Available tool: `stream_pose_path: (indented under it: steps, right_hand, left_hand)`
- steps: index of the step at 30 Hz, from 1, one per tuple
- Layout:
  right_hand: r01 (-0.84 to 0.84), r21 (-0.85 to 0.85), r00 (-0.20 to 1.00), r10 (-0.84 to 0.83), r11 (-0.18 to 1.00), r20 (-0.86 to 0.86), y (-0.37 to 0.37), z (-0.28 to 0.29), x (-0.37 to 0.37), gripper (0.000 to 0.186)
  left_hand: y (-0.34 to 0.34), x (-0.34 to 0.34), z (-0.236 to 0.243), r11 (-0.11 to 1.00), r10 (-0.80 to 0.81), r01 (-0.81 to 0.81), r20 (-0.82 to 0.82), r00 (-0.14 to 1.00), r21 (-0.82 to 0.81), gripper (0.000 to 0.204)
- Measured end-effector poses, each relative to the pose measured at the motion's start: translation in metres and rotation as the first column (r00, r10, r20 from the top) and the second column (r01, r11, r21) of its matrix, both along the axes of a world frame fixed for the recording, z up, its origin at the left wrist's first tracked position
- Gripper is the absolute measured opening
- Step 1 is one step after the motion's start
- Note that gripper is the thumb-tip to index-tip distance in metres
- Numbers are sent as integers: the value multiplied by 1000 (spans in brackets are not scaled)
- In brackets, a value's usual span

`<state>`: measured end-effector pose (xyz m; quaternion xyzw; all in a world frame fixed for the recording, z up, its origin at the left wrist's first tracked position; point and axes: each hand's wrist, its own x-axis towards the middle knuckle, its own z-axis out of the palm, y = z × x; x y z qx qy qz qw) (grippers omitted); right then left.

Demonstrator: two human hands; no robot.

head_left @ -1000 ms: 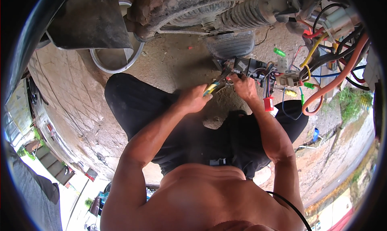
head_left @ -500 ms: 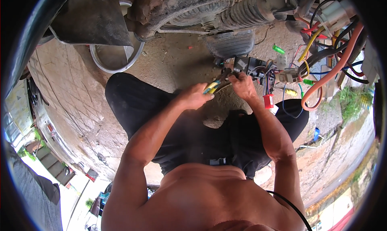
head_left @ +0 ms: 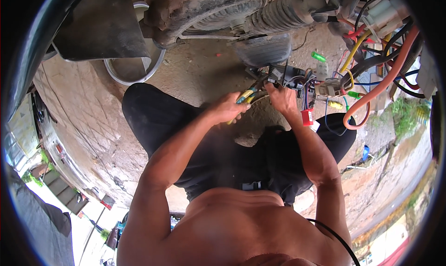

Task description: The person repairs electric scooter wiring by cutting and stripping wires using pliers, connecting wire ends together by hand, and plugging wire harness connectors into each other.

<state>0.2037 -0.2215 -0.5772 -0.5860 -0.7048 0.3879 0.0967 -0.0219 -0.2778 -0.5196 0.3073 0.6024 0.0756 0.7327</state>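
Observation:
My left hand is closed around a pair of pliers with yellow and teal handles. Their dark jaws point toward the fingers of my right hand. Those fingers are pinched together at the near left end of a dark box-shaped electrical unit lying on the ground; what they hold is hidden. A thin black strand stands up beside them. Thin coloured wires run from the unit, and a red connector hangs to the right of my right wrist.
Thick orange, yellow, red and black cables hang at the right. Beyond the unit are a black ribbed pedal-like pad and a dusty coil spring. A metal ring lies at far left; green screwdriver-like handles lie on the ground.
The pliers and my left hand have drawn slightly back from my right fingers. A thin black strand now shows upright beside my right hand, which has shifted only a little.

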Motion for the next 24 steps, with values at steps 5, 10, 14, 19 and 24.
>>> stream_pose_path:
  steps: [5,10,14,19,24]
  right_hand:
    - [-213,225,972,184,951,144,-2,-26,15,24]
    - [-293,262,954,263,919,144,-1,-31,19,24]
    - [-220,110,976,219,969,16,-1,-11,15,26]
    - [-366,139,930,355,920,96,1,-14,16,26]
    - [-405,269,904,338,874,262,-15,-60,35,25]
  left_hand:
    - [12,5,18,997,-72,72,-87,994,-4,29]
    - [-3,2,-13,959,-115,149,-150,982,242,28]
    - [4,4,-1,975,-108,127,-113,988,183,27]
    - [-4,3,-15,980,-61,73,-67,996,186,28]
    - [-2,5,-17,991,13,-18,37,999,132,31]
